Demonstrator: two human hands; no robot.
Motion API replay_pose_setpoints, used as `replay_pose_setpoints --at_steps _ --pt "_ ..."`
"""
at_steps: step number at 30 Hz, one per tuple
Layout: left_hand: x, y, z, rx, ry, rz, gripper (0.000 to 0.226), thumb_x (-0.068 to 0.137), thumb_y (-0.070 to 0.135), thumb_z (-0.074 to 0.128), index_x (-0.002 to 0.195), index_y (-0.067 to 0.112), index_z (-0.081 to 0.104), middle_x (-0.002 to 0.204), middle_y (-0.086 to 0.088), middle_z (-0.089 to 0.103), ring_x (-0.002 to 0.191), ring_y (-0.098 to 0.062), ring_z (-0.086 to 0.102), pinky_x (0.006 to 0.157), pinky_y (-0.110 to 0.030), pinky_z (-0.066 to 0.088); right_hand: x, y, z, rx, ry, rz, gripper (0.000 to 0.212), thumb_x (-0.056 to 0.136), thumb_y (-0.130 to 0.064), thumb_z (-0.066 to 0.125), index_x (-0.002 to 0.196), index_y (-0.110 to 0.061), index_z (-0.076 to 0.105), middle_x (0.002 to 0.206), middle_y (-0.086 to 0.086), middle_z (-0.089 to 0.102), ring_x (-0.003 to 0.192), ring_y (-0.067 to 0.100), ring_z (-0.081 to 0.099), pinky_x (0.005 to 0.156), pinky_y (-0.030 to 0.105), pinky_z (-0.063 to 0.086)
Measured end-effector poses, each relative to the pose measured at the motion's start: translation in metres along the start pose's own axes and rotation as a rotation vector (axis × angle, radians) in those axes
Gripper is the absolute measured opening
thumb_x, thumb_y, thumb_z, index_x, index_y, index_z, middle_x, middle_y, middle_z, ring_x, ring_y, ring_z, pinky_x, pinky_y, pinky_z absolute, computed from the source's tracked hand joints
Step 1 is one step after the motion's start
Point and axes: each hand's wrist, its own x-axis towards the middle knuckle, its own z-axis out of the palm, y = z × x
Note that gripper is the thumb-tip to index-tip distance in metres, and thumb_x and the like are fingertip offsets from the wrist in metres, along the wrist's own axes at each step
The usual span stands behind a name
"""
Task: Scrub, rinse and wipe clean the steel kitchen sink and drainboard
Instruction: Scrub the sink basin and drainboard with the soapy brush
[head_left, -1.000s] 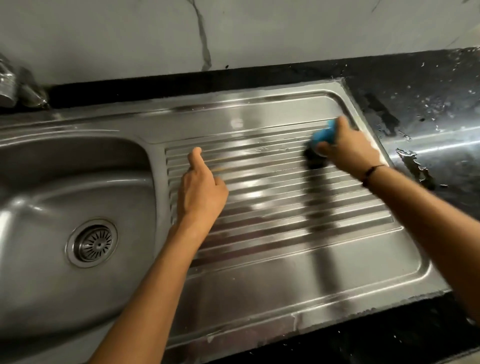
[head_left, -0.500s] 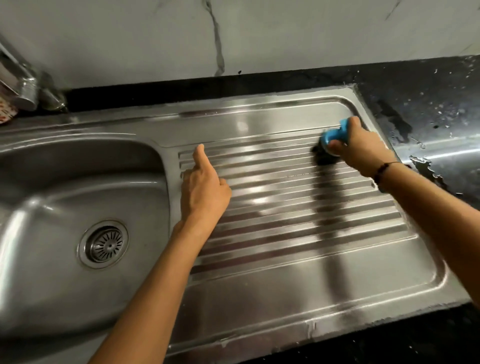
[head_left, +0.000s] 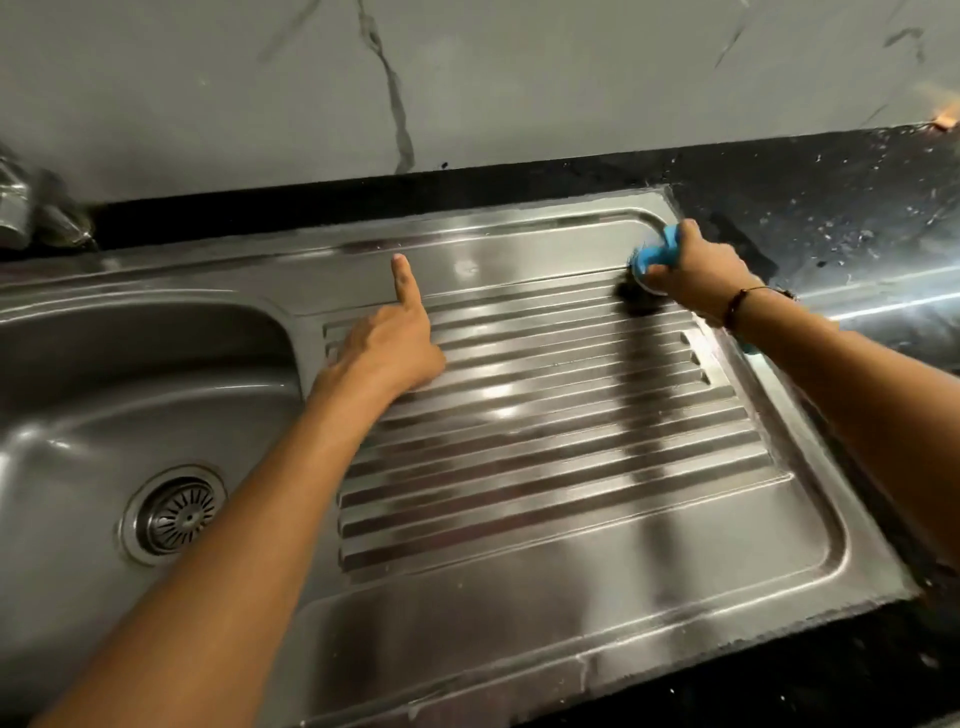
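Note:
The steel sink basin (head_left: 78, 395) with its round drain strainer (head_left: 179, 514) lies at the left. The ribbed steel drainboard (head_left: 545, 467) spreads to the right of it. My right hand (head_left: 696, 270) grips a blue-handled scrubber (head_left: 655, 253) whose dark pad presses on the far right corner of the drainboard. My left hand (head_left: 389, 343) rests on the ribs near the basin's edge, fingers curled and the index finger stretched toward the back rim, holding nothing.
A black stone countertop (head_left: 841, 228), wet and speckled with drops, borders the drainboard at the right and front. A grey marble backsplash (head_left: 467, 78) rises behind. Part of a chrome tap (head_left: 21, 213) shows at the far left edge.
My right hand has slid the scrubber from the upper ribs toward the far right corner of the drainboard. My left index finger now reaches further toward the back rim.

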Motion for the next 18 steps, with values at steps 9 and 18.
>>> replay_pose_setpoints --at_steps 9,18 --pt "-0.001 0.051 0.041 0.02 -0.017 -0.016 0.089 0.089 0.021 0.051 0.146 0.014 -0.017 0.123 -0.018 0.053 0.109 -0.035 0.053 0.087 -0.042 0.044 -0.021 -0.104 0.073 0.02 -0.065 -0.35 0.039 0.094 -0.032 0.05 0.125 -0.014 0.036 0.107 0.013 0.062 0.093 0.031 0.061 0.078 0.043 0.049" --pt "-0.017 0.092 0.058 0.054 -0.064 0.124 0.077 0.091 0.017 0.043 0.147 0.011 -0.01 0.145 -0.015 0.034 0.125 -0.033 0.04 0.097 -0.041 0.038 0.012 0.042 -0.003 0.035 -0.013 -0.045 0.043 0.093 -0.03 0.053 0.125 -0.009 0.034 0.12 0.022 0.056 0.104 0.038 0.057 0.085 0.042 0.044"
